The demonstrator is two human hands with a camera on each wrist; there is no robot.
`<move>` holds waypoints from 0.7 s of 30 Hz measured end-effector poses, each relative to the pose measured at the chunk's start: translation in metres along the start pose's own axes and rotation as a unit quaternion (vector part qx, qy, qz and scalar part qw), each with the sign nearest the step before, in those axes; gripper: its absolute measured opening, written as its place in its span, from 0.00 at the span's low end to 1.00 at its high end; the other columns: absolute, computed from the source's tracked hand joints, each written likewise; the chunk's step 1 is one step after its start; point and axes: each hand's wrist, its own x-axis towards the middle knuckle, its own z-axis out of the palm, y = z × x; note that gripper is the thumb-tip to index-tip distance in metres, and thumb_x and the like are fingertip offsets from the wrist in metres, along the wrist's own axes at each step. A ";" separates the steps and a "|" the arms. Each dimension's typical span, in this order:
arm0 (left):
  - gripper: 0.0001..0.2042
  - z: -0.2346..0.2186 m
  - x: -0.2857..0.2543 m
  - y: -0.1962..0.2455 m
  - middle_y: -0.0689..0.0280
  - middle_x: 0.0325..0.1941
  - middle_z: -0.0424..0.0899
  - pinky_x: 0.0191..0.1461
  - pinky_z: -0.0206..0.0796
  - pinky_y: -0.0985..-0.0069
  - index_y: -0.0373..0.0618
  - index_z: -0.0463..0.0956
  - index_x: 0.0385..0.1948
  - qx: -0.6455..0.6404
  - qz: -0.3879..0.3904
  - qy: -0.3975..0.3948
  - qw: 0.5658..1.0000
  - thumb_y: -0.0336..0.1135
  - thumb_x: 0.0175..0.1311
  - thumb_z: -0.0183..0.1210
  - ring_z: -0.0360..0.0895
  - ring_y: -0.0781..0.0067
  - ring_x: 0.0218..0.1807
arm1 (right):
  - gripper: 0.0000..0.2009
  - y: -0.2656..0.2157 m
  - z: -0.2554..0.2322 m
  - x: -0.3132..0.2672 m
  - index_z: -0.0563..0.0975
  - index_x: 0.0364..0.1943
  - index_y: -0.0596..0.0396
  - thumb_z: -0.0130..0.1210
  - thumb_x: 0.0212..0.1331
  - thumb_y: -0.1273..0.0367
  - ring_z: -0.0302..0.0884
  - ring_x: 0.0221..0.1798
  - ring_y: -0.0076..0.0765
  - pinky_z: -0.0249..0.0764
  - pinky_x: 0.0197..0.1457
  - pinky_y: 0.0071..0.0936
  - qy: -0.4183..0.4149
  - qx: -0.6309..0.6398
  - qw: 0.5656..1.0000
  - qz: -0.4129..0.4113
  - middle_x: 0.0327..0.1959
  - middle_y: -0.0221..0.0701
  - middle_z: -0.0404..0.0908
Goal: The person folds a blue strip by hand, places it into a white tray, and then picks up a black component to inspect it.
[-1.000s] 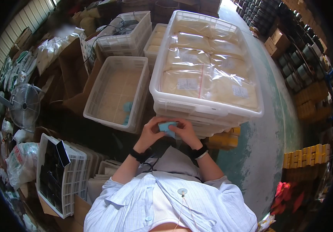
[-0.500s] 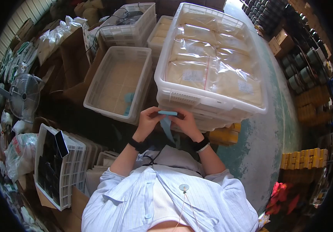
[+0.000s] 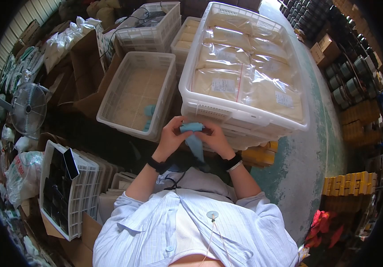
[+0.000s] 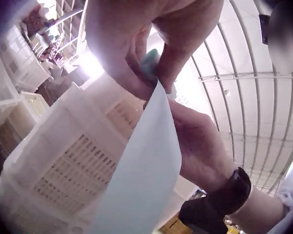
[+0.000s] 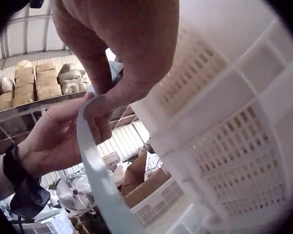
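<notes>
A light-blue strip [image 3: 195, 144], its upper part a small roll or fold [image 3: 191, 127], is held between both hands in front of the stacked crates. The left hand [image 3: 170, 139] pinches the roll's left end, thumb below. On its right end the right hand [image 3: 215, 141] has thumb and fingers. The strip's loose end hangs below the hands. In the left wrist view the strip [image 4: 144, 161] runs down from the pinching fingers; the right wrist view shows the strip [image 5: 95, 165] curving down past the left hand [image 5: 58, 136].
A white crate [image 3: 238, 106] of clear bags filled with pale contents tops a stack just beyond the hands. Left of it, another crate [image 3: 127, 129] has small blue pieces in one corner. A fan [image 3: 29, 109] and a tilted crate [image 3: 78, 200] stand at the left.
The blue strip's tail now hangs down between the hands, where a second ago only a short piece showed. Both hands have moved slightly up in the head view, still gripping the roll.
</notes>
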 end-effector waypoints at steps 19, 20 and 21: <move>0.13 0.000 -0.002 -0.002 0.69 0.32 0.81 0.38 0.67 0.85 0.38 0.76 0.43 -0.086 -0.135 -0.031 0.987 0.27 0.56 0.63 0.75 0.83 0.34 | 0.10 0.015 -0.011 0.006 0.78 0.40 0.61 0.54 0.53 0.79 0.74 0.44 0.26 0.71 0.48 0.21 -0.017 -0.096 0.989 -0.115 0.41 0.33 0.79; 0.13 -0.002 -0.002 -0.007 0.69 0.33 0.81 0.37 0.66 0.85 0.38 0.76 0.43 -0.066 -0.101 -0.022 0.992 0.27 0.56 0.63 0.75 0.84 0.35 | 0.09 0.009 -0.008 0.004 0.78 0.39 0.61 0.55 0.53 0.78 0.75 0.44 0.26 0.70 0.48 0.21 -0.015 -0.086 0.988 -0.128 0.40 0.33 0.79; 0.13 -0.004 -0.001 -0.014 0.69 0.34 0.81 0.37 0.66 0.86 0.39 0.76 0.44 -0.046 -0.066 -0.013 0.997 0.28 0.57 0.63 0.75 0.85 0.35 | 0.10 0.001 -0.003 0.002 0.78 0.39 0.61 0.54 0.51 0.79 0.75 0.44 0.27 0.70 0.48 0.22 0.004 -0.030 0.997 -0.077 0.40 0.34 0.79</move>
